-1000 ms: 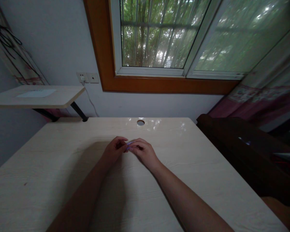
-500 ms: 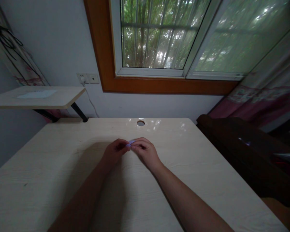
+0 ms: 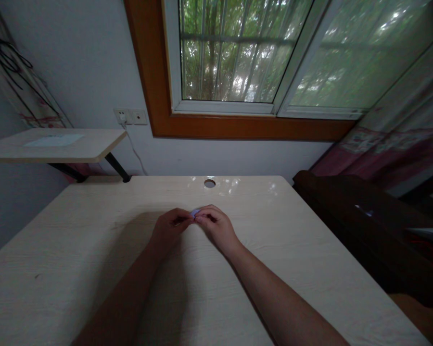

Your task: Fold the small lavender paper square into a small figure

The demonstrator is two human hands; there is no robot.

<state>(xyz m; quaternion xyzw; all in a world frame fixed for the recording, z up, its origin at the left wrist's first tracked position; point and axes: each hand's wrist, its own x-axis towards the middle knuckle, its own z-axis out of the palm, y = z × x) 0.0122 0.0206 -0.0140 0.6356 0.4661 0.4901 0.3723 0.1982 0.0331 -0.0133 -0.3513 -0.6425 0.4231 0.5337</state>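
Note:
A small pale purple piece, perhaps paper (image 3: 195, 212), shows between my fingertips above the middle of the desk (image 3: 274, 283). My left hand (image 3: 170, 228) pinches its left side between thumb and fingers. From the right, my right hand (image 3: 218, 225) pinches the same piece, its fingers curled over the far side. The fingertips of both hands almost meet. Most of the piece is hidden behind the fingers, so its full shape cannot be made out.
A round cable hole (image 3: 210, 183) lies near the desk's back edge. At the left, a raised shelf (image 3: 68, 153) on black legs bears a paper sheet (image 3: 54, 140). Dark wooden furniture (image 3: 346, 216) stands along the right side. Behind are a wall socket (image 3: 130, 117) and a window (image 3: 234, 53).
The fingertips have shifted slightly around the purple piece, and less of it shows on the left. Both arms stay nearly in place.

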